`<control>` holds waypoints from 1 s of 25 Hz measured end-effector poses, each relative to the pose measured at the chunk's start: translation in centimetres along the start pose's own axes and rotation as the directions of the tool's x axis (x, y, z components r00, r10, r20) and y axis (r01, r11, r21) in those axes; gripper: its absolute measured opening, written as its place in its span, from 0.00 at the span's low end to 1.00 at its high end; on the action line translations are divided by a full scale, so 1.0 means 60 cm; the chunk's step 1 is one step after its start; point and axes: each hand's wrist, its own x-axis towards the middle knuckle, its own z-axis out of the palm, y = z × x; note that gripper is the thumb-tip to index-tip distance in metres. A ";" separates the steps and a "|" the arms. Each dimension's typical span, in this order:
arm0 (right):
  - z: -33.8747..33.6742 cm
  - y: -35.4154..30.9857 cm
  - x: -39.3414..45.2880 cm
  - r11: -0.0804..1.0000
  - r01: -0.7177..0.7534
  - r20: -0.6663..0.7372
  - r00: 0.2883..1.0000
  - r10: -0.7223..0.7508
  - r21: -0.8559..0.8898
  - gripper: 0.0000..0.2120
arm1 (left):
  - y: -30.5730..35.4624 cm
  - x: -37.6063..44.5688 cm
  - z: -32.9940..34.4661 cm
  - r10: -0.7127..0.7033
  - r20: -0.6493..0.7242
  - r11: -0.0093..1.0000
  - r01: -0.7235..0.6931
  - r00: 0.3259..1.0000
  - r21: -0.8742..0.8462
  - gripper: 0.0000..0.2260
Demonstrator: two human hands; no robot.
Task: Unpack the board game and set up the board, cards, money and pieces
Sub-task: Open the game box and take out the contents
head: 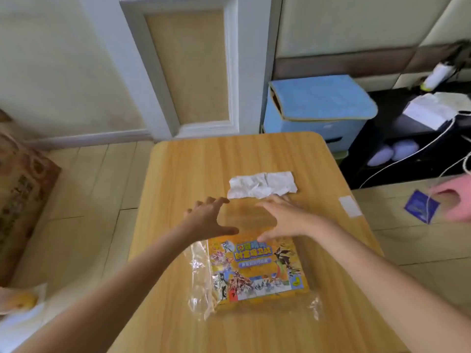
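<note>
The flat, stiff board game box (257, 268), lower centre, is judged light; its clear plastic wrap (201, 276) looks slippery and is best pinched at the loose far edge. Left hand (206, 217) and right hand (283, 220) are held above with fingers spread wide, nothing gripped.

A light wooden bench (178, 174) with rounded corners stands on a pale tiled floor (84, 179). Behind it rise a cream wall (51, 59) and a white-framed door panel (188, 67). A blue fabric storage box (318, 105) sits beside a black shelf (382, 149), under padded wall panels (356, 21).
</note>
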 end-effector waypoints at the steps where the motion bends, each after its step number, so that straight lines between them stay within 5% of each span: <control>1: 0.004 0.001 0.030 0.999 0.029 0.057 0.998 -0.028 -0.026 0.41 | -0.006 0.018 0.014 -0.002 0.029 1.000 0.002 1.000 -0.024 0.34; 5: 0.019 -0.015 0.121 0.996 0.069 0.296 0.954 -0.051 -0.051 0.29 | -0.041 0.061 0.049 0.080 0.065 0.991 -0.073 0.995 -0.113 0.21; 8: 0.024 -0.030 0.145 0.983 0.179 0.241 0.954 -0.180 0.024 0.10 | -0.072 0.051 0.044 0.073 0.118 0.986 -0.053 0.990 -0.160 0.14; 13: 0.029 -0.080 0.109 0.968 0.230 -0.159 0.957 -0.244 -0.102 0.03 | -0.095 -0.045 0.032 -0.007 0.222 0.882 0.110 0.975 -0.457 0.16; 15: 0.065 -0.088 0.076 0.964 0.182 -0.453 0.855 -0.253 -0.195 0.10 | -0.099 -0.091 0.052 -0.044 0.185 0.837 0.138 0.982 -0.530 0.11; 18: 0.133 -0.059 -0.017 0.983 0.185 -0.730 0.674 -0.111 0.021 0.12 | -0.099 -0.149 0.112 -0.189 0.002 0.703 0.137 0.982 -0.698 0.05; 20: 0.191 -0.020 -0.064 0.990 0.041 -0.695 0.716 0.065 0.135 0.09 | -0.090 -0.175 0.159 -0.260 -0.088 0.628 0.100 0.961 -0.772 0.07; 22: 0.251 -0.002 -0.092 0.960 -0.059 -0.540 0.816 0.205 0.275 0.17 | -0.067 -0.195 0.196 -0.317 -0.173 0.582 0.048 0.933 -0.812 0.09; 25: 0.300 -0.005 -0.092 0.887 -0.016 -0.454 0.855 0.252 0.462 0.21 | -0.025 -0.229 0.223 -0.353 -0.184 0.534 0.036 0.917 -0.845 0.09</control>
